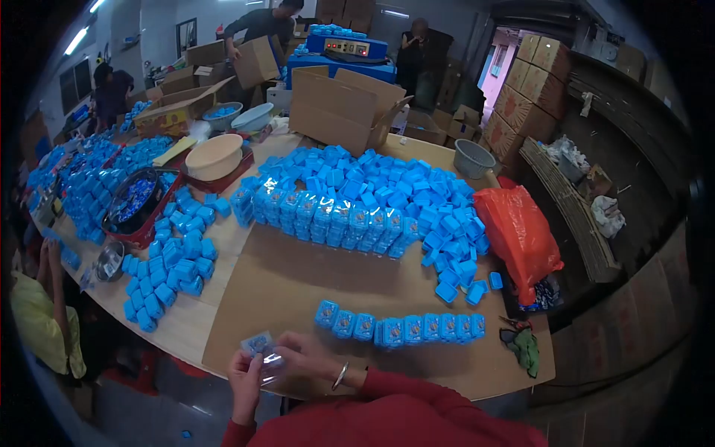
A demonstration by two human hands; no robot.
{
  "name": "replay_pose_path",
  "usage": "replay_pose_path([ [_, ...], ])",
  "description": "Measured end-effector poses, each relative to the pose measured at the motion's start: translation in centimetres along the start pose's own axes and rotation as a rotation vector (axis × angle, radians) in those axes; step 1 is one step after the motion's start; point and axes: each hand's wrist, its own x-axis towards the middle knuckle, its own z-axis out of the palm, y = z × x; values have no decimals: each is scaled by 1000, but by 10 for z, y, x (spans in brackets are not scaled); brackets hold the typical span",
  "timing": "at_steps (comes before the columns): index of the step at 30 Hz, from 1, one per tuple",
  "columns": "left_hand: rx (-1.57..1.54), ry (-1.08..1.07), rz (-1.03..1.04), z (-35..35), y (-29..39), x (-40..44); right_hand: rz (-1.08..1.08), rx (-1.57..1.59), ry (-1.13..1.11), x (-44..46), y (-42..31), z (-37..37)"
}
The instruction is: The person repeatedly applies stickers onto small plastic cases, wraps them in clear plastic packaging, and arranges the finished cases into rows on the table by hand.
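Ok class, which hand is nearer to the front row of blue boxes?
Right. The right hand is on the near side of the front row of blue boxes, by its left end; the left hand is farther left.

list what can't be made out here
Head view:
Print on the packet between left hand and right hand: too small to read
Inside of the red bag: hidden by its plastic
Bottom of the open carton: hidden by its front wall
Red top: cut off by the lower edge

My view is dim; a ceiling light (75, 42) shines upper left. Clear film (272, 363) glints at my right hand (307, 357). Distortion curves the desk (195, 322); corners go black.
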Motion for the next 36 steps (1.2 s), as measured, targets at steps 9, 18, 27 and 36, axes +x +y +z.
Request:
replay_pose_path([
  [9,934,12,143,-62,-82,-84,-150,-164,444,-70,-34,-52],
  [18,824,-266,37,-43,-140,-76,-211,-64,461,-111,-41,-60],
  [27,820,-262,192,-99,-154,-112,-191,-84,363,-115,-33,-39],
  [36,824,-135,202,-104,-156,-131,-180,-99,222,-96,-35,-42],
])
